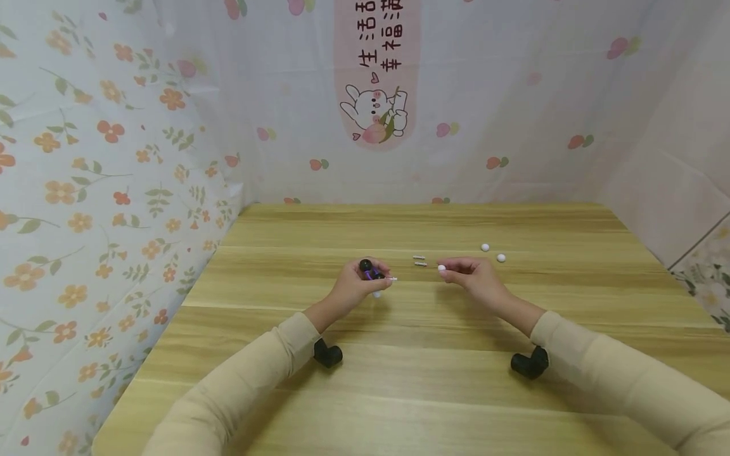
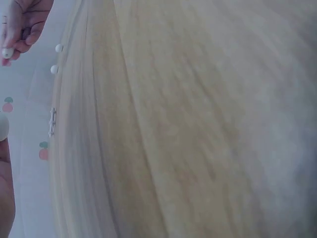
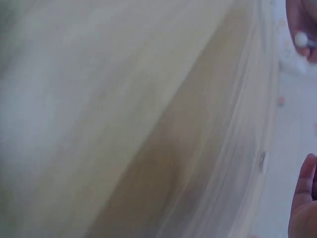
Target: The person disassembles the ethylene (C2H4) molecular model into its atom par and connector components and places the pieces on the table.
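Note:
My left hand [image 1: 349,284] grips a small ball-and-stick model, with black balls [image 1: 365,265] joined by a purple link [image 1: 368,275]. A white ball [image 1: 376,294] shows below the fingers, and a short white peg [image 1: 393,279] points right from the thumb tip. Across a short gap, my right hand [image 1: 481,278] pinches a white ball [image 1: 441,268] between thumb and fingertips, level with the peg. The left wrist view also catches this pinched ball [image 2: 7,52] at its upper left. Part of the model is hidden by the left hand's fingers.
Two short white pegs [image 1: 419,261] lie on the wooden table [image 1: 410,380] beyond the gap between the hands. Two white balls [image 1: 493,253] rest behind the right hand. Black wrist mounts [image 1: 327,354] jut from under both sleeves. Printed cloth [image 1: 485,95] hangs behind the table.

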Motion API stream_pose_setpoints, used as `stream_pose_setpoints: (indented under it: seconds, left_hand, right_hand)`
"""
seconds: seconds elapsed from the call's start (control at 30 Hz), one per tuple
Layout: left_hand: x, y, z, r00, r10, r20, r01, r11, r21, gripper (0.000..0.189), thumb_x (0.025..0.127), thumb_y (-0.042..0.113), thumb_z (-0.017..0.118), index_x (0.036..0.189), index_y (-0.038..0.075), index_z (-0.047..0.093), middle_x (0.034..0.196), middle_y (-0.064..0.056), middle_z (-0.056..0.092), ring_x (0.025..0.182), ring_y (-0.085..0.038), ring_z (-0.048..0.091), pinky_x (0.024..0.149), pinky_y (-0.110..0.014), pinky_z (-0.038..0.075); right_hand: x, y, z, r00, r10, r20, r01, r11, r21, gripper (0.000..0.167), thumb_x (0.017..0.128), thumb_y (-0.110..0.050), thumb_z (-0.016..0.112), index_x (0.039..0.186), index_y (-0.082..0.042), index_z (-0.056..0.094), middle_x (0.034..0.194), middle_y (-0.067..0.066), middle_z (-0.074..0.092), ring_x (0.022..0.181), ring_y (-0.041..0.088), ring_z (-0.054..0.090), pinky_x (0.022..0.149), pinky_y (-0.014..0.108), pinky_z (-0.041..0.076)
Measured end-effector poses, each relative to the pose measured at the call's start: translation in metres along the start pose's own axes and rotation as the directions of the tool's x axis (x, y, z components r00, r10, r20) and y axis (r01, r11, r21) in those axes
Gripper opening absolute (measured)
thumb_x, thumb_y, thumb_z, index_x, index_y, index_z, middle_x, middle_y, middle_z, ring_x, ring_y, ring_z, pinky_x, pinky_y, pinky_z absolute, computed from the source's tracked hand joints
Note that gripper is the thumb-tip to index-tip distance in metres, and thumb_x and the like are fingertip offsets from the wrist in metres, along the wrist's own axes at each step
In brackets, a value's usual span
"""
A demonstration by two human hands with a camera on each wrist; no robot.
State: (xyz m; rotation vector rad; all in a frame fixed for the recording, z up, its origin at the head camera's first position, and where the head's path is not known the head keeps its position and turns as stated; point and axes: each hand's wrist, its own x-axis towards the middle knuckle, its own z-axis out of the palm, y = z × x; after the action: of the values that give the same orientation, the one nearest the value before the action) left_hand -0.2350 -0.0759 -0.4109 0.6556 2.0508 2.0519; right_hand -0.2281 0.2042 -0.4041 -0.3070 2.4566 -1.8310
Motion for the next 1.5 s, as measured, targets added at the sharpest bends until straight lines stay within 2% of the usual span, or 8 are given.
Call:
stream_pose_setpoints:
  seconds: [0.27, 0.4, 0.5, 0.7, 0.8, 0.93, 1.2, 1.5]
  left_hand:
    - [0.000, 0.000, -0.001, 0.999, -0.036, 0.018, 0.035, 0.999, 0.034, 0.026, 0.084, 0.000, 0.074, 0.107, -0.005, 0.063, 0.101, -0.009, 0.069, 0.094, -0.021, 0.065, 0.082, -0.033, 0.054]
    - [0.001, 0.000, -0.002, 0.997, -0.061, 0.039, 0.059, 0.997, 0.056, 0.026, 0.083, 0.002, 0.075, 0.107, -0.002, 0.065, 0.104, -0.009, 0.069, 0.095, -0.021, 0.064, 0.082, -0.032, 0.054]
    - [0.001, 0.000, -0.002, 0.996, -0.069, 0.050, 0.066, 0.997, 0.050, 0.027, 0.083, 0.001, 0.075, 0.107, -0.003, 0.064, 0.105, -0.009, 0.068, 0.095, -0.020, 0.064, 0.082, -0.032, 0.054]
    - [0.001, -0.001, -0.003, 0.994, -0.085, 0.072, 0.081, 0.995, 0.052, 0.026, 0.084, 0.000, 0.075, 0.108, -0.004, 0.064, 0.105, -0.009, 0.067, 0.092, -0.018, 0.064, 0.081, -0.030, 0.053]
    - [0.001, -0.001, -0.003, 0.991, -0.100, 0.088, 0.096, 0.994, 0.053, 0.027, 0.084, 0.000, 0.074, 0.109, -0.004, 0.063, 0.105, -0.009, 0.066, 0.091, -0.017, 0.064, 0.081, -0.030, 0.053]
    - [0.001, -0.001, -0.003, 0.987, -0.111, 0.113, 0.106, 0.993, 0.046, 0.028, 0.085, -0.003, 0.071, 0.111, -0.007, 0.060, 0.102, -0.010, 0.067, 0.092, -0.018, 0.065, 0.084, -0.032, 0.053]
    - [0.001, -0.002, -0.002, 0.989, -0.113, 0.100, 0.108, 0.993, 0.051, 0.037, 0.086, -0.005, 0.070, 0.118, -0.015, 0.054, 0.101, -0.015, 0.069, 0.094, -0.021, 0.067, 0.086, -0.032, 0.053]
    - [0.002, -0.001, -0.001, 0.988, -0.146, 0.048, 0.147, 0.989, -0.018, 0.039, 0.083, -0.007, 0.072, 0.117, -0.013, 0.054, 0.108, -0.016, 0.066, 0.096, -0.022, 0.068, 0.087, -0.034, 0.053]
  right_hand:
    - [0.004, 0.013, -0.037, 0.994, 0.019, -0.108, -0.032, 0.992, -0.125, 0.038, 0.094, -0.015, 0.067, 0.120, 0.012, 0.062, 0.120, 0.024, 0.062, 0.097, 0.005, 0.063, 0.079, 0.020, 0.052]
    - [0.004, 0.018, -0.053, 0.988, 0.056, -0.144, -0.089, 0.969, -0.231, 0.040, 0.095, -0.021, 0.067, 0.122, 0.007, 0.063, 0.125, 0.020, 0.060, 0.119, 0.022, 0.054, 0.092, 0.028, 0.047]
    - [0.004, 0.023, -0.063, 0.985, 0.068, -0.157, -0.114, 0.945, -0.306, 0.041, 0.095, -0.024, 0.065, 0.124, 0.005, 0.063, 0.125, 0.021, 0.061, 0.125, 0.032, 0.049, 0.097, 0.038, 0.044]
    - [-0.001, 0.035, -0.084, 0.983, 0.079, -0.168, -0.141, 0.908, -0.395, 0.040, 0.096, -0.023, 0.065, 0.124, 0.005, 0.063, 0.116, 0.023, 0.065, 0.108, 0.035, 0.060, 0.073, 0.023, 0.051]
    - [-0.003, 0.039, -0.091, 0.980, 0.071, -0.187, -0.146, 0.893, -0.426, 0.036, 0.093, -0.020, 0.068, 0.118, 0.006, 0.065, 0.111, 0.024, 0.066, 0.094, 0.028, 0.063, 0.062, 0.021, 0.051]
    - [-0.003, 0.044, -0.099, 0.975, 0.050, -0.215, -0.149, 0.869, -0.472, 0.032, 0.091, -0.019, 0.072, 0.109, 0.006, 0.067, 0.103, 0.022, 0.068, 0.081, 0.016, 0.059, 0.058, 0.023, 0.049]
    - [-0.002, 0.047, -0.108, 0.967, 0.092, -0.237, -0.200, 0.853, -0.483, 0.034, 0.090, -0.024, 0.072, 0.108, 0.005, 0.067, 0.104, 0.019, 0.069, 0.086, 0.020, 0.058, 0.063, 0.023, 0.047]
    - [-0.001, 0.047, -0.107, 0.964, 0.103, -0.244, -0.215, 0.842, -0.495, 0.032, 0.091, -0.023, 0.071, 0.109, 0.003, 0.068, 0.107, 0.021, 0.067, 0.104, 0.038, 0.056, 0.086, 0.046, 0.044]
